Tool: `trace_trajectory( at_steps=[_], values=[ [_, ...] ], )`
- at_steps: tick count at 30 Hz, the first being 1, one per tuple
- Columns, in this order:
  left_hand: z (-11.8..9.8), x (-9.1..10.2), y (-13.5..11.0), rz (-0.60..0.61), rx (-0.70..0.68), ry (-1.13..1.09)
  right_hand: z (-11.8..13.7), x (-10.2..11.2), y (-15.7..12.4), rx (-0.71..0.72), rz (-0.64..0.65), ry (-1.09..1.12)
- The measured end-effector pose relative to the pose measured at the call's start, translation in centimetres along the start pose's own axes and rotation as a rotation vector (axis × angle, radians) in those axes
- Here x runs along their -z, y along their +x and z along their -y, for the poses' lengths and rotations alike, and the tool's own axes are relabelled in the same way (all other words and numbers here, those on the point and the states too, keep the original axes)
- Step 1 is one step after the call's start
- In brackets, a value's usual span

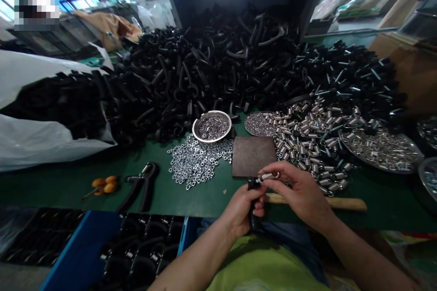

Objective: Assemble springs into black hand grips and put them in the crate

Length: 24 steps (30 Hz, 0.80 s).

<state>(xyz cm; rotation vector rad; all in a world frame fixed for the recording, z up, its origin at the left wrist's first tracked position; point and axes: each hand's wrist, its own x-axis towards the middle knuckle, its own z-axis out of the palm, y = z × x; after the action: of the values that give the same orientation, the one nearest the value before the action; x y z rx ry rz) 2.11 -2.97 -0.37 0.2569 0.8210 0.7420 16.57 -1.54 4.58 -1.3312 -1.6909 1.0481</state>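
My left hand (243,209) is closed round a black handle (253,218), held upright near the table's front edge. My right hand (300,193) pinches a small metal spring (269,176) at the top of that handle. Both hands hover just in front of a dark square metal plate (253,156) on the green table (85,182). A finished black hand grip (143,184) lies to the left.
A huge heap of black handles (218,63) fills the back. Springs (314,141), loose nuts (196,161), a steel bowl (211,126) and metal trays (380,148) sit mid-table. A wooden stick (341,203) lies right; a blue crate (136,250) holds grips below.
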Motion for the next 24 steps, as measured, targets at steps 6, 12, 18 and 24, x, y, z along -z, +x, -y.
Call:
trace_trajectory(
  at_steps=[6,12,18,24],
  values=[
    [0.0,-0.5,-0.4,-0.006,-0.101,0.269,0.1,-0.7,-0.3,0.072,0.038,-0.230],
    [-1.1,0.6,-1.5,0.119,0.047,0.498,-2.4,0.2,0.4,-0.038,0.090,-0.135],
    [-2.1,1.6,-1.3,0.083,-0.039,0.330,-6.9,4.6,1.4,-0.098,-0.014,-0.766],
    [-2.1,1.0,-0.7,-0.011,-0.196,0.446,-8.7,4.6,1.9,-0.091,0.084,-0.931]
  ],
)
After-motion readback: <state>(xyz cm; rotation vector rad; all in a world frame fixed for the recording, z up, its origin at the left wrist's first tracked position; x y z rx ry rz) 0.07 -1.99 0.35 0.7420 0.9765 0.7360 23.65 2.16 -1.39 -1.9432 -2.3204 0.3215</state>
